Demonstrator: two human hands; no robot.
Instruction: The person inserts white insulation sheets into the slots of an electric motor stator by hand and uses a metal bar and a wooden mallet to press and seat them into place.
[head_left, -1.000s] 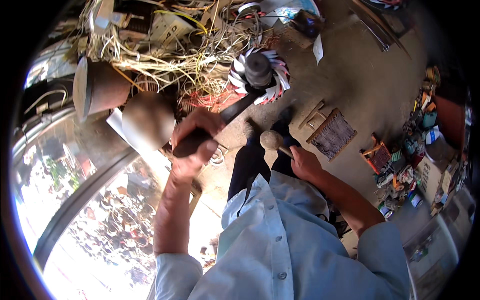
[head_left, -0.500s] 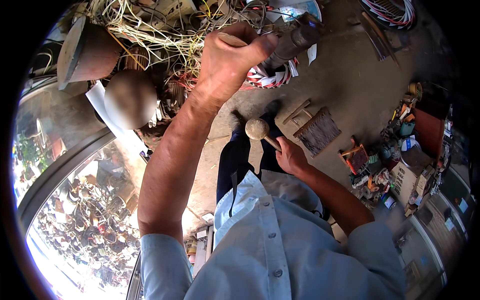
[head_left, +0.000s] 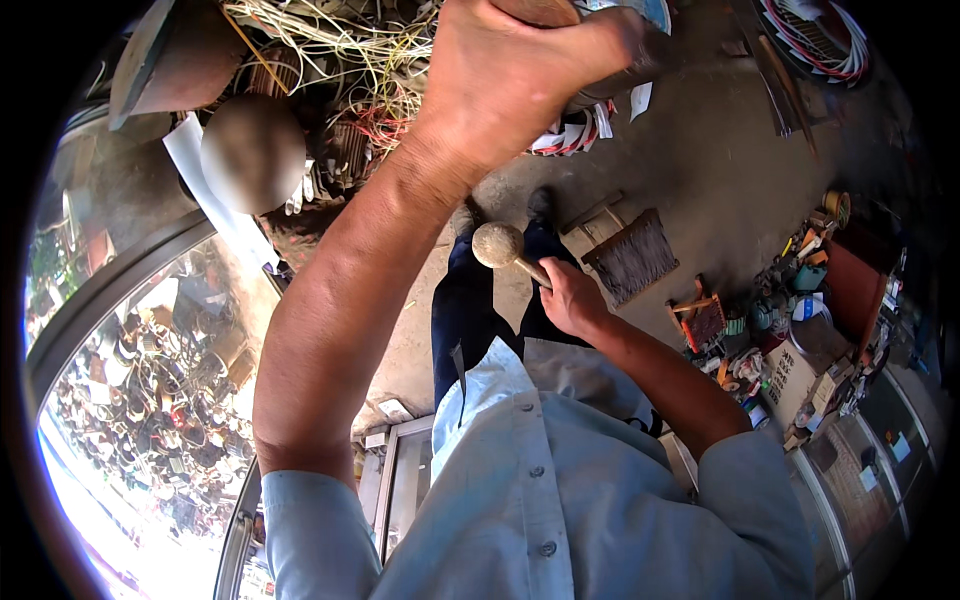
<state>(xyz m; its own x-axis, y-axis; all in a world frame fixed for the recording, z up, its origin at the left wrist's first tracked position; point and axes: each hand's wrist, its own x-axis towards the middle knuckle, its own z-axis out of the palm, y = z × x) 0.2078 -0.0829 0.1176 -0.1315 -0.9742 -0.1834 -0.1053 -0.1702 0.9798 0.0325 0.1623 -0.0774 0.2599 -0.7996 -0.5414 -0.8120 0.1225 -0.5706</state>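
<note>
My left hand (head_left: 510, 80) is raised at the top of the view, its fingers closed round a piece with a flat wooden end (head_left: 537, 10). A dark cylinder (head_left: 655, 65) shows just beyond the thumb; whether the hand touches it I cannot tell. Partly hidden below that hand is a ring-shaped coil (head_left: 575, 135) with red wire and white strips. Low in front of my body, my right hand (head_left: 575, 298) grips the handle of a mallet (head_left: 497, 245) with a round, pale, worn head, which points up and to the left.
Tangled pale wires (head_left: 340, 50) lie at the upper left beside a large cone-shaped piece (head_left: 185, 65). A low stool (head_left: 632, 258) stands on the floor past my feet. Tools and boxes crowd a heap (head_left: 800, 350) at the right. Another wire-wound ring (head_left: 820, 40) is at the upper right.
My left hand has come up closer and toward the top edge, with the wooden-ended piece still held. The mallet in my right hand has shifted slightly left and up.
</note>
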